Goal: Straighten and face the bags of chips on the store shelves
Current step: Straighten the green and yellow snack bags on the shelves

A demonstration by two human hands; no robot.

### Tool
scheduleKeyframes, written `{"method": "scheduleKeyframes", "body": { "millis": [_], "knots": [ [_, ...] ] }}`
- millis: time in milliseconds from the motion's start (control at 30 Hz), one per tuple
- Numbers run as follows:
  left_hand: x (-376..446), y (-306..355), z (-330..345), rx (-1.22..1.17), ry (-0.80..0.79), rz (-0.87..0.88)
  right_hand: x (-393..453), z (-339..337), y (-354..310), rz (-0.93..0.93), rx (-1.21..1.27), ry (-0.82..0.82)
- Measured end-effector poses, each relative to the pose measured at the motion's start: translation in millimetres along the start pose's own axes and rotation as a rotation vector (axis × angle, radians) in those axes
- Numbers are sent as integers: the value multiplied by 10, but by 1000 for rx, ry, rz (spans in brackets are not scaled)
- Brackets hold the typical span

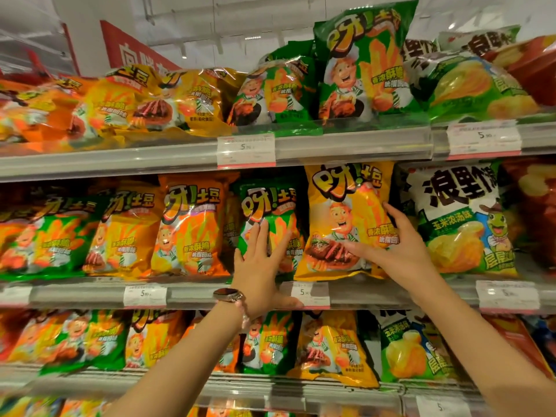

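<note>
Hands on two chip bags, middle shelf.

The left hand (261, 266), a watch (228, 295) on its wrist, lies flat with straight, slightly spread fingers on the green bag (270, 206). Just to the right, the right hand (400, 245) grips the upright yellow bag (346, 212), thumb across its front and fingers curled round its right edge, beside a white-and-green bag (460, 212).

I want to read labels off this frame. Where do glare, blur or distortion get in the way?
Head view: glare streaks the top-shelf yellow bags; shelf rails bow from the wide lens; bags at the left edge smear; the price tags are too soft to read beyond the 5.
</note>
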State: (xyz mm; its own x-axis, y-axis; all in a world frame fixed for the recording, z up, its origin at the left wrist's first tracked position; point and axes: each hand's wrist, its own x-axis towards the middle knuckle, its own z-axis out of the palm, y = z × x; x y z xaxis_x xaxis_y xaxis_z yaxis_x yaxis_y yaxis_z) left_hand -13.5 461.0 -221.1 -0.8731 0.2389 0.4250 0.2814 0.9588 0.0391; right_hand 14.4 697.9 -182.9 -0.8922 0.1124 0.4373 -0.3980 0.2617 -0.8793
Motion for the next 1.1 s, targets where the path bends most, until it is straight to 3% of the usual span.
{"method": "scheduleKeyframes", "body": {
  "millis": [67, 167, 233, 300, 367, 433, 533, 600, 933, 1100],
  "knots": [
    [-50, -122, -94, -106, 66, 77, -70, 3, -79, 1, -31, -10],
    [-164, -410, -217, -172, 397, 139, -193, 99, -192, -2, -39, -25],
    [-200, -651, -278, -126, 620, 90, -271, 236, -265, -8, -44, -28],
    [-203, -905, -337, -92, 708, -40, -321, 398, -319, -15, -55, -8],
    [-199, -1126, -390, -102, 673, -195, -358, 572, -373, -30, -60, 21],
    [-206, -1283, -450, -167, 528, -306, -390, 746, -423, -44, -61, 46],
    [-176, -1464, -487, -303, 291, -349, -442, 1001, -493, -44, -62, 83],
    [-148, -1546, -479, -361, 231, -318, -484, 1148, -522, -47, -74, 100],
    [-172, -1779, -604, -725, 401, -152, -736, 1441, -615, -5, -257, 212],
    [-325, -2038, -820, -652, 346, -79, -804, 1602, -692, 9, -425, 203]
  ]
}}
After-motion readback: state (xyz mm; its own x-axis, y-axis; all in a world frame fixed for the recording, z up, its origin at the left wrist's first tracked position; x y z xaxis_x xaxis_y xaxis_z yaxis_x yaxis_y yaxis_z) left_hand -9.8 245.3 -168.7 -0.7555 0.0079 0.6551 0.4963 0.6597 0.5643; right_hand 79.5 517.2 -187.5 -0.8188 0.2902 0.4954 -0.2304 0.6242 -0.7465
